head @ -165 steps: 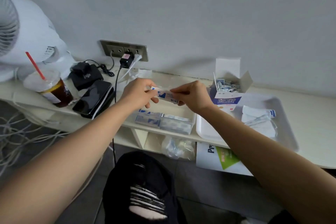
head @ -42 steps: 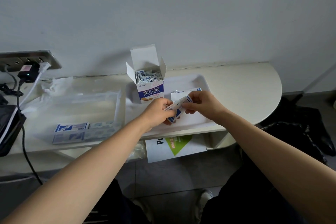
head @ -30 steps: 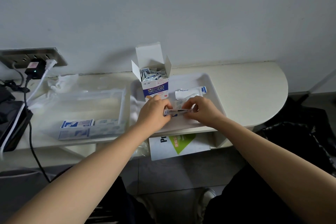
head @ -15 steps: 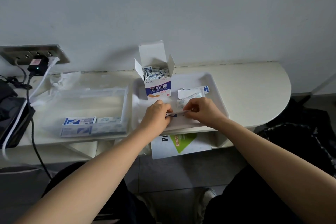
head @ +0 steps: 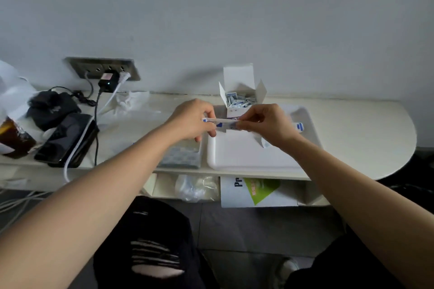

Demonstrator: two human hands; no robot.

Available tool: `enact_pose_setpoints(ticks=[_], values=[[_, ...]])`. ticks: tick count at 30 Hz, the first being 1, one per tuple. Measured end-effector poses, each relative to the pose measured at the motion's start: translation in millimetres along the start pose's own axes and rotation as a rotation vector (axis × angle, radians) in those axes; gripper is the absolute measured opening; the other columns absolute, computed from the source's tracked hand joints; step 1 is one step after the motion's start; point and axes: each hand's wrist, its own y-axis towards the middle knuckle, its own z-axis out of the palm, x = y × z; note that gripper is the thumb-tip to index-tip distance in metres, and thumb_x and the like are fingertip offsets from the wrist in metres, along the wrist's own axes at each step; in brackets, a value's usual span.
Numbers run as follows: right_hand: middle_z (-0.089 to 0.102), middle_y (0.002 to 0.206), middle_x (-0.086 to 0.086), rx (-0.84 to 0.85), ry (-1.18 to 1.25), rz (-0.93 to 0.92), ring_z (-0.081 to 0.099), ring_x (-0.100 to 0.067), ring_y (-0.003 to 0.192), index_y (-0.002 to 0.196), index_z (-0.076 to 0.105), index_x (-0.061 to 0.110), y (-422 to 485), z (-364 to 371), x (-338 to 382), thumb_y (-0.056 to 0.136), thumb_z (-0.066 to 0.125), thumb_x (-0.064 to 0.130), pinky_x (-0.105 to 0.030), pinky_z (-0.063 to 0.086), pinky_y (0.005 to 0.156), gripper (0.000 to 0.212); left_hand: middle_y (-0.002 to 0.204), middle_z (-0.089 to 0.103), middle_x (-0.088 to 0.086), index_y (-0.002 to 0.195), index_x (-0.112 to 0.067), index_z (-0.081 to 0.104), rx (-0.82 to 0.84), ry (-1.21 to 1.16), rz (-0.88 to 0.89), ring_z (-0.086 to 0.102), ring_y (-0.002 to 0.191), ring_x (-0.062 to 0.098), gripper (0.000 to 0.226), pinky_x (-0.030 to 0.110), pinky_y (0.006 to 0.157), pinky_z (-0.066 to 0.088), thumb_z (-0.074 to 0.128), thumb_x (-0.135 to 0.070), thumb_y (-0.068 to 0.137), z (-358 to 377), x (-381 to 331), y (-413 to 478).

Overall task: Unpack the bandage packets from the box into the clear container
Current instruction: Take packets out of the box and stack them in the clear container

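Two hands meet above the left edge of the white tray [head: 244,155]. The left hand [head: 190,119] pinches one end of a thin bundle of bandage packets [head: 223,122] with curled fingers, and the right hand [head: 267,124] pinches the other end. Half a second ago they held it low over the tray's front edge — now it is lifted, level, closer to the clear container [head: 180,165] just left of the tray, where packets already lie. Behind the hands, at the tray's back, the box [head: 239,98] stands open — more packets inside.
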Motion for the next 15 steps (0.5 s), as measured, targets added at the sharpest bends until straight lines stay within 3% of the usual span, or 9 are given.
enact_pose_setpoints(ticks=[2,6,9,15], values=[[0.069,0.067,-0.003,0.029,0.013,-0.018,0.056,-0.008,0.057,0.074,0.071,0.009,6.2,19.5,10.5,0.072,0.082,0.010,-0.019,0.047,0.060,0.011,0.073,0.073,-0.009,0.080,-0.018,0.060,-0.033,-0.049,-0.032,0.054,0.041,0.012,0.006,0.019,0.043,0.035,0.062,-0.015,0.084,-13.5,16.1,-11.9],[0.065,0.057,0.008,0.057,0.070,-0.004,0.055,-0.006,0.052,0.067,0.066,0.012,17.2,47.4,25.8,0.073,0.080,0.006,-0.016,0.045,0.055,0.017,0.076,0.074,-0.006,0.094,-0.019,0.059,-0.184,-0.170,-0.053,0.058,0.045,0.015,0.011,0.016,0.038,0.034,0.049,-0.023,0.097,-26.3,46.3,-26.7],[0.066,0.060,0.000,0.128,0.046,0.010,0.056,-0.007,0.051,0.075,0.070,0.008,25.7,69.0,38.9,0.074,0.079,0.007,-0.015,0.044,0.054,0.009,0.074,0.073,-0.005,0.099,-0.021,0.060,-0.205,-0.182,-0.082,0.059,0.046,0.012,0.012,0.017,0.038,0.035,0.048,-0.022,0.098,-36.7,67.2,-36.2],[0.069,0.066,-0.011,0.110,0.043,0.003,0.060,-0.008,0.052,0.086,0.074,0.004,42.7,110.1,57.9,0.077,0.077,0.008,-0.016,0.046,0.055,0.010,0.075,0.072,0.001,0.105,-0.016,0.062,-0.242,-0.401,-0.216,0.051,0.044,0.009,0.012,0.020,0.039,0.031,0.053,-0.016,0.097,-56.9,106.7,-47.9]])
